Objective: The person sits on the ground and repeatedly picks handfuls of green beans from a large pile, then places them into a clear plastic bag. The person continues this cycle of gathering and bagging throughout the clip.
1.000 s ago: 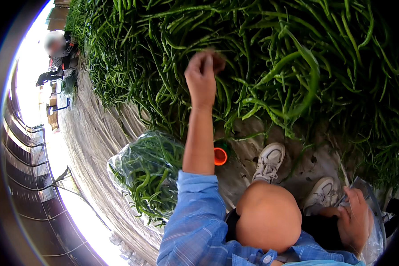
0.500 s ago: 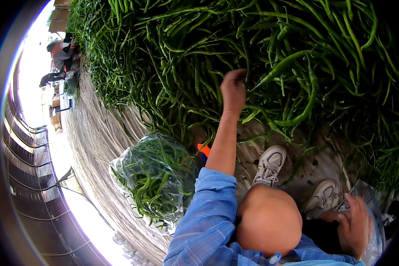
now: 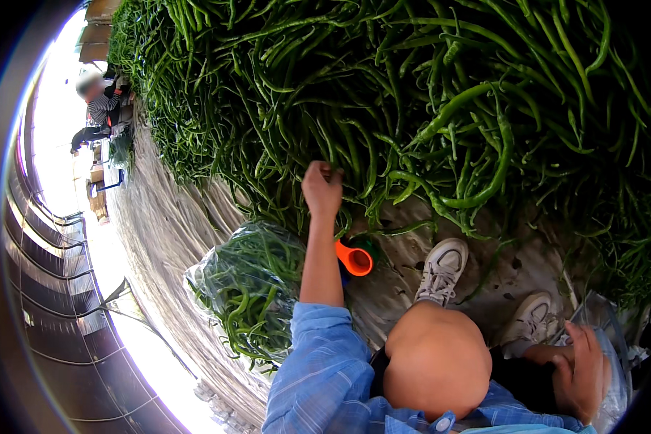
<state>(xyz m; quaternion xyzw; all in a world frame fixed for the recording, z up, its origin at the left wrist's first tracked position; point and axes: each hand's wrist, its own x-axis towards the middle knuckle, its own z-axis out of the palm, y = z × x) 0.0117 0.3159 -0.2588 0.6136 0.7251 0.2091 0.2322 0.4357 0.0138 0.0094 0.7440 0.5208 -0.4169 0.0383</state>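
My left hand [image 3: 324,186] has its fingers curled at the lower edge of a big heap of long green peppers [image 3: 456,72]; whatever it may grip is too small and dark to make out. Just below it lies an orange-rimmed plastic object [image 3: 343,253], partly behind my forearm. A clear plastic bag of green peppers [image 3: 242,289] rests left of that arm. At the lower right, my right hand [image 3: 584,372] is closed on another clear plastic bag [image 3: 611,333], beside my bare knee.
A wrinkled pale sheet [image 3: 159,217] covers the ground around my white shoes [image 3: 441,267]. Another person [image 3: 101,108] in a striped top sits at the far left beside the heap, near cardboard boxes [image 3: 96,195]. A bright opening and curved dark framework [image 3: 58,304] run along the left.
My left hand first moved right and down within the peppers, then came back left and lower, toward the heap's near edge. My right hand has stayed at the bag.
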